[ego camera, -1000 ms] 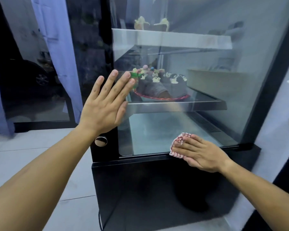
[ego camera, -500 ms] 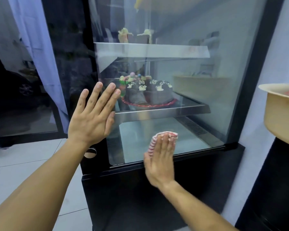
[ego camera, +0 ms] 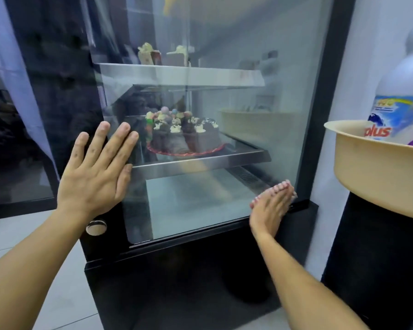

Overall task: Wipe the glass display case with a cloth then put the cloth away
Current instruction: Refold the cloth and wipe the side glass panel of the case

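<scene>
R hand (ego camera: 270,208) flat, pressing cloth (ego camera: 281,186) on case glass (ego camera: 260,108) nr basin (ego camera: 372,179); L hand (ego camera: 93,179) spread flat.

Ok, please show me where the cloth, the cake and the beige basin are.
cloth (ego camera: 279,186): head view, on its striped upper edge.
cake (ego camera: 188,139): head view, on its dark front side.
beige basin (ego camera: 372,177): head view, on its outer wall.

A black-framed glass display case (ego camera: 320,115) surrounds silver steel shelves (ego camera: 181,76). On the middle one is a dark brown chocolate cake (ego camera: 184,136), dotted with white cream and pastel pink, blue and green balls, on a red-rimmed board (ego camera: 184,152). The red-and-white striped cloth (ego camera: 280,186) shows as a pink-and-white edge beyond my right hand (ego camera: 270,208). The round plastic basin (ego camera: 377,172) is beige. The white bottle (ego camera: 401,91) in it has a blue-and-yellow label with red lettering. The fabric curtain (ego camera: 17,75) is pale lilac and the floor tiles (ego camera: 57,294) are light grey.
</scene>
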### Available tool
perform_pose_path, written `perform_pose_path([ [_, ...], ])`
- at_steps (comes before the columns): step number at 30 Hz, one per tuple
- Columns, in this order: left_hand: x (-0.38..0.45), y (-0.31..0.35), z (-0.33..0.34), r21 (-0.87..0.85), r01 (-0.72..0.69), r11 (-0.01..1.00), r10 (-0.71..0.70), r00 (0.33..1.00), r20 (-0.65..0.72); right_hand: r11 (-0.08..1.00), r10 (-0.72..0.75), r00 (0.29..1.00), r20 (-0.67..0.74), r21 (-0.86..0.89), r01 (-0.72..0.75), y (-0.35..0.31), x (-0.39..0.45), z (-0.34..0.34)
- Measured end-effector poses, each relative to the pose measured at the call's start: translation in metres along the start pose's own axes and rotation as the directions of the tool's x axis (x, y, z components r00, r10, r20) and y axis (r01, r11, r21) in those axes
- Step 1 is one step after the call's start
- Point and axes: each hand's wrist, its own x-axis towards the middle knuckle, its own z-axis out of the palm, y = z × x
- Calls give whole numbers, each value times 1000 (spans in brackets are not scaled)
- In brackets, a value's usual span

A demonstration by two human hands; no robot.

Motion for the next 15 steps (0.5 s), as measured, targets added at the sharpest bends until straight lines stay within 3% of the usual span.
perform_pose_path([
  [1, 0, 0, 0, 5, -1, 1000, 1, 1000, 2, 975, 197, 978, -62, 121, -189, -5, 28, -11],
  [3, -1, 1, 0, 14, -6, 1000, 6, 1000, -2, 906, 388, 916, -101, 224, -359, -14, 66, -23],
  [6, 1, 0, 0, 29, -16, 999, 16, 1000, 0, 867, 459, 876, -147, 290, -405, -13, 72, -26],
  [9, -1, 1, 0, 35, -14, 999, 13, 1000, 7, 867, 444, 870, -214, 349, -356, -24, 44, -8],
  [11, 1, 0, 0, 52, -18, 998, 18, 1000, 0, 936, 257, 933, -251, 303, -176, -48, -1, 21],
  [13, 3, 0, -1, 66, -28, 997, 28, 1000, -2, 972, -171, 969, -179, 133, 196, -70, -62, 52],
  [15, 3, -1, -2, 80, -40, 996, 40, 999, 7, 835, -550, 835, -3, -13, 550, -85, -110, 76],
])
